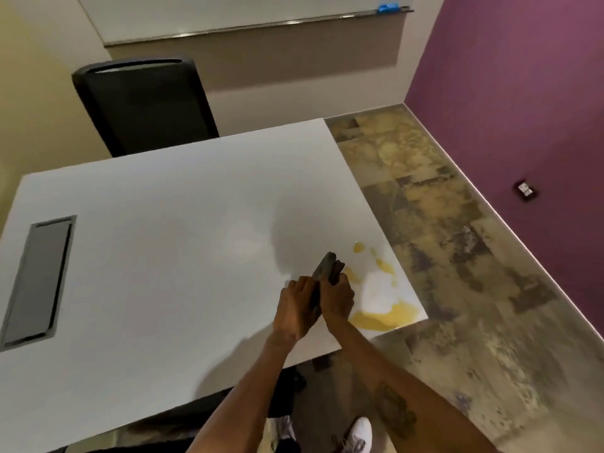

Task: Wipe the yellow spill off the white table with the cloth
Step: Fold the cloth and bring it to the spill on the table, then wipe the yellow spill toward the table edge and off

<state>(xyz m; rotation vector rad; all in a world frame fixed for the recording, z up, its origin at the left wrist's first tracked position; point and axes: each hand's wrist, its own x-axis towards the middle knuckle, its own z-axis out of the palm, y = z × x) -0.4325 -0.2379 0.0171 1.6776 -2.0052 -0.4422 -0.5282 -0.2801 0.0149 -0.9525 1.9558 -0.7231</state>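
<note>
A yellow spill [384, 317] spreads over the near right corner of the white table [163, 223], with smaller yellow drops [358, 247] farther along the right edge. A dark folded cloth [327, 268] stands upright just left of the spill. My left hand [299, 304] and my right hand [336, 297] are pressed together around the cloth's lower part, above the table. The cloth's top sticks out beyond my fingers.
A black office chair [143, 103] stands at the table's far side. A grey cable hatch [39, 276] is set into the table at the left. Patterned floor [457, 256] runs along the right, bounded by a purple wall [523, 93]. My shoes [358, 434] show below.
</note>
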